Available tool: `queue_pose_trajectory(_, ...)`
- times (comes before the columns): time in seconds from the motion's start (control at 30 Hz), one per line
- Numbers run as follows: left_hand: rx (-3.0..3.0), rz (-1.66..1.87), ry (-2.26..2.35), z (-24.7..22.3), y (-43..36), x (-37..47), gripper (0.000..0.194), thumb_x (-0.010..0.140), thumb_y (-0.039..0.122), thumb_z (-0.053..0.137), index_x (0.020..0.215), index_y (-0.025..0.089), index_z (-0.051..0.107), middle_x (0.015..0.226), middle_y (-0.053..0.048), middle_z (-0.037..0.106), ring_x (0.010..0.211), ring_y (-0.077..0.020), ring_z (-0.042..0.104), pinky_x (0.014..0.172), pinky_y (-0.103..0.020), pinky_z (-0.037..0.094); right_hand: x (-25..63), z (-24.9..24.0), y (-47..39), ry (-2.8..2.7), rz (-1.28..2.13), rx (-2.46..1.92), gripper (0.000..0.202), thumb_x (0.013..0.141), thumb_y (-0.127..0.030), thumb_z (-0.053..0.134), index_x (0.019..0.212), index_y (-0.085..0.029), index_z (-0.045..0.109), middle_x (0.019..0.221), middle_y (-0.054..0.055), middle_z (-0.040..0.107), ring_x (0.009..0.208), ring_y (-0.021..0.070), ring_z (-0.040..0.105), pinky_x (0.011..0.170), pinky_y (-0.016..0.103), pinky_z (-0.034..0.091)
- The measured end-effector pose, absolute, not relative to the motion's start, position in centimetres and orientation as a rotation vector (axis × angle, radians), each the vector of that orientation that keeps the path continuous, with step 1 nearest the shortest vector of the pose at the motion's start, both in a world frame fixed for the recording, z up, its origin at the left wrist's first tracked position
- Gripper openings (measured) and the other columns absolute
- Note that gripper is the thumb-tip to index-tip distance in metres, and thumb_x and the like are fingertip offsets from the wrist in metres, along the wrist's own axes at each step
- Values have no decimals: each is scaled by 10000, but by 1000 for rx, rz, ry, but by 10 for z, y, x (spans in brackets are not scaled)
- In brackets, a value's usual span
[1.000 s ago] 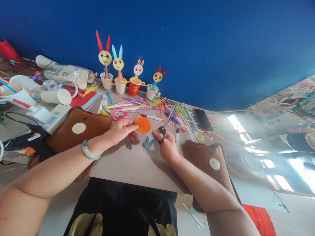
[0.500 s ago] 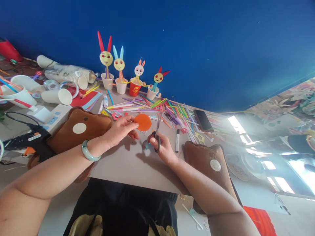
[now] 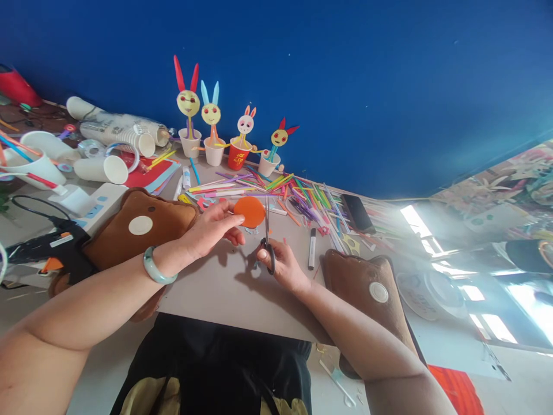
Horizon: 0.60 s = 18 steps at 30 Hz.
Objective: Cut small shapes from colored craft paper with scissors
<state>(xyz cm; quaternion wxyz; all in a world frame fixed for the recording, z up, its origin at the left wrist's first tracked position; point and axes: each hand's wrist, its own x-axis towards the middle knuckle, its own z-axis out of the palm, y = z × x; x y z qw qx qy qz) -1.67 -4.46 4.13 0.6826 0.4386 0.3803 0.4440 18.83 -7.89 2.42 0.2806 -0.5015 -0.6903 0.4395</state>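
Observation:
An orange paper disc (image 3: 249, 212) is pinched at its left edge by my left hand (image 3: 218, 225), held above the table. My right hand (image 3: 283, 262) grips a pair of scissors (image 3: 268, 222), thumb and fingers in the dark handles. The blades point away from me, right beside the disc's right edge; whether they touch it I cannot tell. Below the hands lies the pale tabletop (image 3: 203, 300), with small scraps near the disc. A white marker (image 3: 311, 249) rests to the right of my right hand.
Paper cups with rabbit-faced figures (image 3: 211, 114) line the blue wall. Colourful sticks (image 3: 242, 187) are strewn behind my hands. Brown cushions (image 3: 159, 216) flank the workspace, a glue gun (image 3: 64, 253) lies far left, a phone (image 3: 358, 212) back right. Stacked cups (image 3: 129, 138) stand left.
My right hand has brought the scissors left, up to the disc's right edge. The disc has shifted slightly up and left and looks rounder on its right side.

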Motion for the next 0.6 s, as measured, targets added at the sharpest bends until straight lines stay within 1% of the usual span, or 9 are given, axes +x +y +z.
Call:
queue_pose_trajectory(0.23,996,1004,844,37,-44,-17,251,795,305,699,962,179,561,790,25,637,527,-109,659,520,-221,514,189,24,-80,-1827,1212,-1327,681,744,-844,525,644,-170,513,604,-22,431,604,118,370,564,263,289)
queue_pose_trajectory(0.4,997,1010,846,35,-44,-17,269,791,319,716,959,183,556,754,23,647,534,-119,663,529,-222,514,188,22,-79,-1807,1215,-1323,693,723,-858,530,621,-173,491,583,-29,407,590,110,347,543,258,268)
queue_pose_trajectory(0.6,996,1011,832,35,-44,-18,279,786,324,725,963,180,563,756,20,652,526,-116,660,526,-219,513,188,21,-78,-1787,1242,-1321,690,712,-862,537,616,-180,493,587,-25,417,585,114,357,545,261,279)
